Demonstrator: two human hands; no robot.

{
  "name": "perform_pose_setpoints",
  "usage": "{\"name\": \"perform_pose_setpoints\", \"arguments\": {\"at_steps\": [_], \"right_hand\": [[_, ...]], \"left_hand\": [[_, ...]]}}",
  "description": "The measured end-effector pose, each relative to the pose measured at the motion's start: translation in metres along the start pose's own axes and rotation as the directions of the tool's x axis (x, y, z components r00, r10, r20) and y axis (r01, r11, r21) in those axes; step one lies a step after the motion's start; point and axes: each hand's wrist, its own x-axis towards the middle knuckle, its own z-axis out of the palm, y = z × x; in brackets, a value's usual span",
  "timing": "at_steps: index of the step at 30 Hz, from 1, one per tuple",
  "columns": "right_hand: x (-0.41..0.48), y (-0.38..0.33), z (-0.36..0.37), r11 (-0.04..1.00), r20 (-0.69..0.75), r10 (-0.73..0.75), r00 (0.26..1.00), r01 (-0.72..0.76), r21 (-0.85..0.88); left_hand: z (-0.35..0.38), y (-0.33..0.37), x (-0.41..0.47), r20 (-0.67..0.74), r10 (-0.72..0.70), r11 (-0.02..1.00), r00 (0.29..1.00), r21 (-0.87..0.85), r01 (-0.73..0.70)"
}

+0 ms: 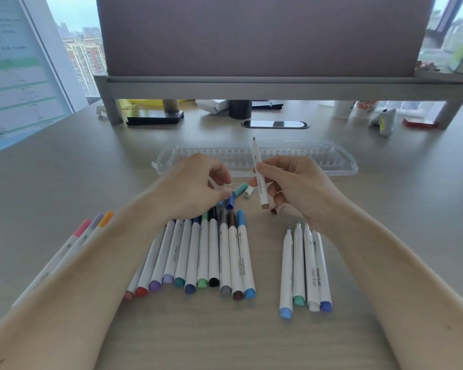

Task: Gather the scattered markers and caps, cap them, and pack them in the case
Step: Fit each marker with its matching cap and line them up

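Four uncapped markers [305, 265] lie right of a capped row [198, 252], barrels printed "marker". Right hand [292, 182] grips a brown-ended marker [255, 156], bare tip up. Left hand [193, 185] curls over loose caps [237, 193]; its hold cannot be told. Clear case [332, 161] lies beyond on grey surface [64, 182]; city windows [80, 49] behind.

White markers [226, 252] with coloured ends, teal cap [239, 189], clear case [305, 156], grey desk [78, 169]

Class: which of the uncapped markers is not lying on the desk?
The brown-ended marker, held tip-up in the right hand; the four other uncapped markers lie flat, side by side.
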Motion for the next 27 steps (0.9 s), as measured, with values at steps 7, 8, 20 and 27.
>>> {"name": "perform_pose_setpoints", "arguments": {"at_steps": [7,8,20,27], "right_hand": [[0.0,0.0,0.0,1.0,-0.027,0.008,1.0,-0.008,0.014],[0.0,0.0,-0.001,1.0,-0.035,0.01,0.999,-0.01,0.013],[0.004,-0.001,-0.007,0.995,-0.243,0.068,0.968,-0.047,0.092],[0.004,-0.001,-0.013,0.993,-0.369,0.056,0.928,-0.012,0.121]], "left_hand": [[0.003,-0.001,-0.002,0.005,0.009,1.0,1.0,-0.008,-0.009],[0.004,-0.001,-0.002,0.003,0.009,1.0,1.0,-0.007,-0.009],[0.012,0.021,-0.003,-0.069,0.08,0.995,0.994,-0.048,-0.084],[0.046,0.069,0.016,0.113,0.133,0.981,0.985,0.129,-0.147]]}}
